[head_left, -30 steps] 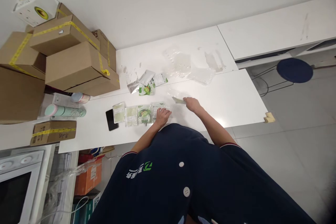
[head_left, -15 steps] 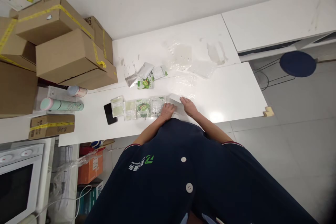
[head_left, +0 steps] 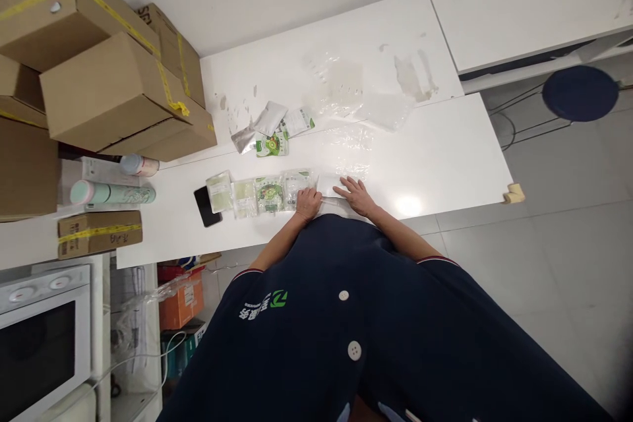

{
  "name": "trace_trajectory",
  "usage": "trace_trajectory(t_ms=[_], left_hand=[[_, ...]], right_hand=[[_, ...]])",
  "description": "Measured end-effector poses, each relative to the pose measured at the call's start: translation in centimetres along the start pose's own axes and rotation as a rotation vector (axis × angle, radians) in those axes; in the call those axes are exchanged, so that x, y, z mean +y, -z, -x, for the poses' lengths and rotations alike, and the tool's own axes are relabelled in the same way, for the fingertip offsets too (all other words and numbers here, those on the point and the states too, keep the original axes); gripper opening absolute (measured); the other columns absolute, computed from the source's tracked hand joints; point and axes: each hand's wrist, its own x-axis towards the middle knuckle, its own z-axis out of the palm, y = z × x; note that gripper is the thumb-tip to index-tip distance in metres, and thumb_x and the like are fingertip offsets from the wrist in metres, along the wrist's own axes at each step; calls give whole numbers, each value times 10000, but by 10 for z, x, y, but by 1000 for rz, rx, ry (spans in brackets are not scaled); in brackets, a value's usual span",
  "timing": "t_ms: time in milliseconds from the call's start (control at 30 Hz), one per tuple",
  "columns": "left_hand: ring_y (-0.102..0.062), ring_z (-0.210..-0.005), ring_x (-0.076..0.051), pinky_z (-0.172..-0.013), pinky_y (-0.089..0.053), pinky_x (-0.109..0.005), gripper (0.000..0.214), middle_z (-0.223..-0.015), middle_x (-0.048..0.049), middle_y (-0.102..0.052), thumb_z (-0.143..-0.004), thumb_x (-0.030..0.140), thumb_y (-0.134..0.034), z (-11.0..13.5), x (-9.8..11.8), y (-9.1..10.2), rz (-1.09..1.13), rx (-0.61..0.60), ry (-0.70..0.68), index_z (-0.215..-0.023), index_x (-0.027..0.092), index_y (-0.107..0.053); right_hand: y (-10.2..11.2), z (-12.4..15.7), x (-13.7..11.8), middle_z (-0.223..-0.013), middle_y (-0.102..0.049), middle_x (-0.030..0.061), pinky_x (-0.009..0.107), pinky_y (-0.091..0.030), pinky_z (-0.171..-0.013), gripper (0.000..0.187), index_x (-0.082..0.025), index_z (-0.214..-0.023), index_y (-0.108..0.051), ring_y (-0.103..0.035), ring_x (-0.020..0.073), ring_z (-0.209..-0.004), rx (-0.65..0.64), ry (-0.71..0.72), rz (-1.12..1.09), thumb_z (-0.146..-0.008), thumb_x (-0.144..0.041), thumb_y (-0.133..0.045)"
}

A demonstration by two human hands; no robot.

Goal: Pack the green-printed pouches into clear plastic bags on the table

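My left hand (head_left: 308,204) is closed, its fingers curled at the edge of a clear plastic bag (head_left: 341,206) at the table's front edge. My right hand (head_left: 359,198) lies with fingers spread over the bag's other side and a flat white piece (head_left: 328,186). I cannot tell whether that white piece is inside the plastic. Just left of my left hand is a clear-wrapped packet (head_left: 297,183). A green-and-white pouch with a fruit picture (head_left: 270,194) and pale green packets (head_left: 244,198) continue the row.
A black phone (head_left: 208,207) lies under the leftmost packet. Behind the row are loose pouches (head_left: 271,144) and crumpled clear plastic (head_left: 341,89). Cardboard boxes (head_left: 103,95), a mint-green bottle (head_left: 113,193) and a small taped box (head_left: 100,233) stand left. A blue stool (head_left: 580,93) is right.
My right hand has gone from holding up the white piece's edge to lying spread on it, and the piece now lies flatter. My left hand has shifted slightly left. The view has also shifted.
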Motion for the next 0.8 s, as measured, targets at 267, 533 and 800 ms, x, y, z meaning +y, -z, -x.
trace_trajectory(t_ms=[267, 533, 800], left_hand=[[-502, -1266, -243, -1071, -364, -456, 268, -1257, -111, -623, -919, 134, -461, -11, -4, -9, 157, 107, -226, -1082, 205, -661], [-629, -1038, -208, -970, -455, -361, 213, -1045, -87, -707, -913, 196, -495, -55, -15, 26, 460, 10, -155, -981, 170, -696], [-622, -979, -209, -886, -453, -299, 372, -1010, -49, -697, -849, 313, -601, -130, -19, 48, 673, 11, 420, -1202, 194, -585]], right_hand=[[-2, 8, 5, -1609, -186, 136, 584, -153, -1146, 665, -240, -1511, -339, -136, 342, -1480, -12, 137, -90, -932, -545, -456], [23, 22, 34, -1520, -395, 128, 492, -295, -1128, 665, -208, -1451, -426, -365, 297, -1394, 107, 31, -432, -890, -559, -487], [51, -59, 58, -790, -665, 28, 283, -465, -696, 368, -202, -837, -630, -603, 187, -766, 139, -563, -629, -939, -451, -379]])
